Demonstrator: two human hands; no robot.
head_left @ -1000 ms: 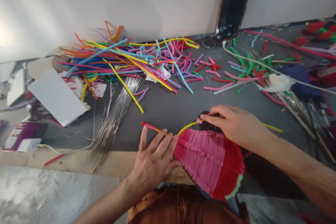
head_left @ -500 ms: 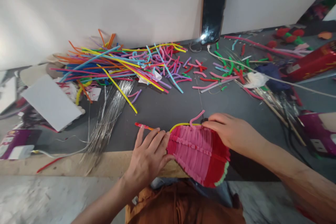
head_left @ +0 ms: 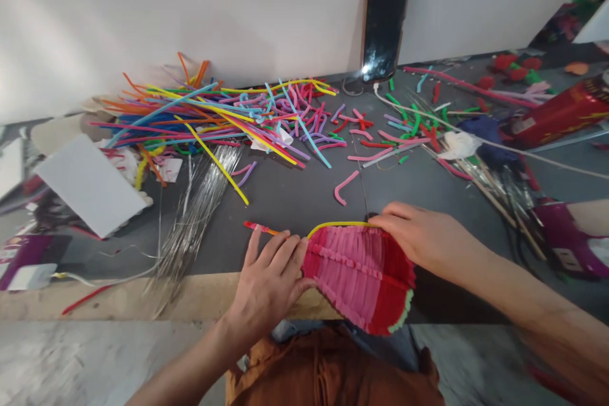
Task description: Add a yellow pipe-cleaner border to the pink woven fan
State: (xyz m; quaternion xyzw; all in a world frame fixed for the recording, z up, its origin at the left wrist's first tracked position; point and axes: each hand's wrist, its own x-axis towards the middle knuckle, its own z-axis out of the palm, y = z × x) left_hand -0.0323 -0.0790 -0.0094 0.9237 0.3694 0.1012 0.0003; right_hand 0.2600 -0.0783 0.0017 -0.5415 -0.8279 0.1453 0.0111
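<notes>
A fan-shaped pipe-cleaner piece in pink and red, with a pale green bit at its lower right edge, lies between my hands at the table's front edge. My left hand is closed on its narrow left end, where an orange and red stem sticks out past the fingers. Along the upper edge runs a yellow pipe cleaner. My right hand pinches that yellow strip against the top right edge; its fingertips are partly hidden. Just beyond the piece, a bent pink pipe-cleaner scrap rests on the table.
Colourful pipe cleaners are heaped at the back left, beside a bundle of thin wires and a white box. A phone leans on the wall with a cable attached. A red can and green scraps lie to the right.
The pink scrap that stood up at the piece's upper edge is now apart from it, lying farther back on the table. Both hands have kept nearly the same place.
</notes>
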